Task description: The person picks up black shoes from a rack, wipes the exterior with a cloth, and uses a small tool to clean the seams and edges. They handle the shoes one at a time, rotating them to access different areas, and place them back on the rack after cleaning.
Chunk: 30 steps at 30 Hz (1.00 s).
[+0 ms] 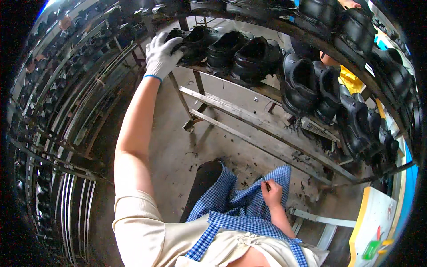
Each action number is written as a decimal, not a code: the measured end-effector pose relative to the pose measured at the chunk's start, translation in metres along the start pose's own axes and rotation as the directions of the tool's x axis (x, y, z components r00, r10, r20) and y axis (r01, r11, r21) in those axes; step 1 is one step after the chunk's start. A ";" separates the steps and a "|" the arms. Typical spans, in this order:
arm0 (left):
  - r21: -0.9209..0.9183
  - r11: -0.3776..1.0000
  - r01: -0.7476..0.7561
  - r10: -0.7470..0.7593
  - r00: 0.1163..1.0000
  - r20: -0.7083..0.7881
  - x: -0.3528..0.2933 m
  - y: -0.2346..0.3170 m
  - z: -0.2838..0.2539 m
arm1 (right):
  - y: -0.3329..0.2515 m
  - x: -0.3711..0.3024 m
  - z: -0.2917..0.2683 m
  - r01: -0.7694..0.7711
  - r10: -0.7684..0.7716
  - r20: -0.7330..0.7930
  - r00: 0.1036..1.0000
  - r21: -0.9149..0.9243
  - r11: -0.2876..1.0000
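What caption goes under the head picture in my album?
White-gloved left hand at a row of black shoes, bare right hand over a checked apron.

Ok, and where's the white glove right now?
In the head view, the white glove is upper left of centre, on the person's left hand, against the black shoe at the left end of the middle row.

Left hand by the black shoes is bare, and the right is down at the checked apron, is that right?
No, the left hand by the black shoes isn't bare: the head view shows it in a white glove. The right hand is down at the checked apron.
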<state>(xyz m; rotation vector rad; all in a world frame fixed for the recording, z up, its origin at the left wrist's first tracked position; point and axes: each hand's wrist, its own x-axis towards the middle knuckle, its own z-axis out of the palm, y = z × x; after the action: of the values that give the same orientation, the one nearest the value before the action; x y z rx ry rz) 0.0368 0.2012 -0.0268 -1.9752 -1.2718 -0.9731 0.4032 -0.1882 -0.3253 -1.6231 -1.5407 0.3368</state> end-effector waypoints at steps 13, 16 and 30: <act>-0.218 0.967 0.133 -0.083 0.971 0.226 0.011 -0.001 0.019 | 0.000 -0.001 -0.004 0.059 -0.059 -0.064 0.996 -0.014 0.998; -0.243 0.970 0.023 0.026 0.980 0.196 0.015 0.001 0.008 | -0.007 0.005 -0.006 0.093 -0.091 -0.086 0.992 0.021 0.995; 0.035 0.945 0.324 -0.234 0.599 0.766 0.097 -0.027 0.042 | -0.001 0.005 -0.006 0.018 -0.019 -0.033 0.999 -0.037 0.999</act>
<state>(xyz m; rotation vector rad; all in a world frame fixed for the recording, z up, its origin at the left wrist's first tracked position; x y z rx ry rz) 0.0500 0.2919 0.0323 -2.4313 -2.0771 -0.2784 0.4072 -0.1860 -0.3192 -1.6338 -1.5439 0.2714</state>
